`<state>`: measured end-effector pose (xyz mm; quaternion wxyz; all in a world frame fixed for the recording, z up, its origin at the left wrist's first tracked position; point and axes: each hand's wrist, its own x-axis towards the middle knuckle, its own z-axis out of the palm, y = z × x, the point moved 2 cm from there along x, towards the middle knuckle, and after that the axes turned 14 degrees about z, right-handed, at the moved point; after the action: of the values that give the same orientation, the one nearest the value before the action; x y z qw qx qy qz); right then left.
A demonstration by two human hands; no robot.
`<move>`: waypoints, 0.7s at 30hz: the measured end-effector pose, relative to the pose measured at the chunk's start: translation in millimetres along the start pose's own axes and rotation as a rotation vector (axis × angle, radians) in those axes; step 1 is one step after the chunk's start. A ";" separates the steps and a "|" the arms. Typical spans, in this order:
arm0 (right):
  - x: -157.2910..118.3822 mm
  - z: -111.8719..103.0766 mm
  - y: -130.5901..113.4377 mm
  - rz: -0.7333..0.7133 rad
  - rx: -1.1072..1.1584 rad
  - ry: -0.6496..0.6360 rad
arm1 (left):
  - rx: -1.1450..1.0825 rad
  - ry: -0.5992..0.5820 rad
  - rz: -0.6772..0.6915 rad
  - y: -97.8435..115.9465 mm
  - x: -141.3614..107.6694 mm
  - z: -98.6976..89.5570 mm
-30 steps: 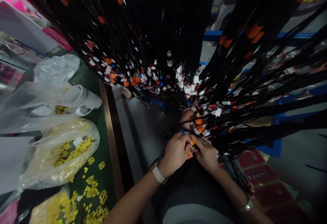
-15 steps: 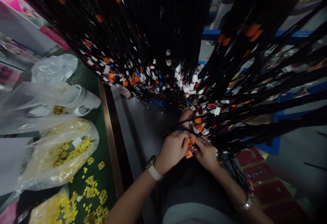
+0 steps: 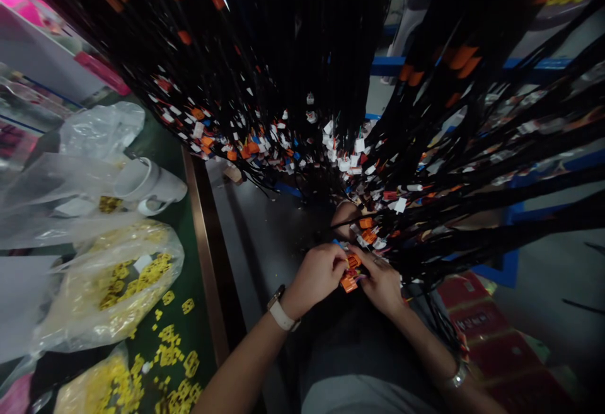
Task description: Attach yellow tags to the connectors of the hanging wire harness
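Blocky orange plastic connector: smooth. Long black cables: mostly matt. Crumpled clear plastic bag, far left: glossy. Small yellow plastic pieces: matt.

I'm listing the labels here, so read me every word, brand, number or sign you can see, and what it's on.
No text can be read for certain.
Red packaging: pale lettering, too blurred to read.
Held orange plugs: no readable marking.
Watch: nothing readable on its face.

The left hand partly hid the orange connectors, and I couldn't tell if it pinched anything. Overhead, black cables ran out of view. Lettering on the red packaging was blurred; the lowest bag was cut off.
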<state>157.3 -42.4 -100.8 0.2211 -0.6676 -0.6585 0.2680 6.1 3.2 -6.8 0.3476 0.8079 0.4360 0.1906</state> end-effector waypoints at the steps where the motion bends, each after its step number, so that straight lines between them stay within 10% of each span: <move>1: 0.4 -0.3 -0.5 0.001 0.004 0.002 | -0.029 0.022 -0.017 -0.5 0.7 -2.4; 21: -1.4 2.3 2.4 0.012 0.049 0.004 | -0.192 0.134 -0.180 -3.7 -1.0 14.8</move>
<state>157.6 -44.1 -104.1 0.2371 -0.6663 -0.6474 0.2840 12.5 -2.1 -19.7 0.4091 0.7140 0.5087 0.2529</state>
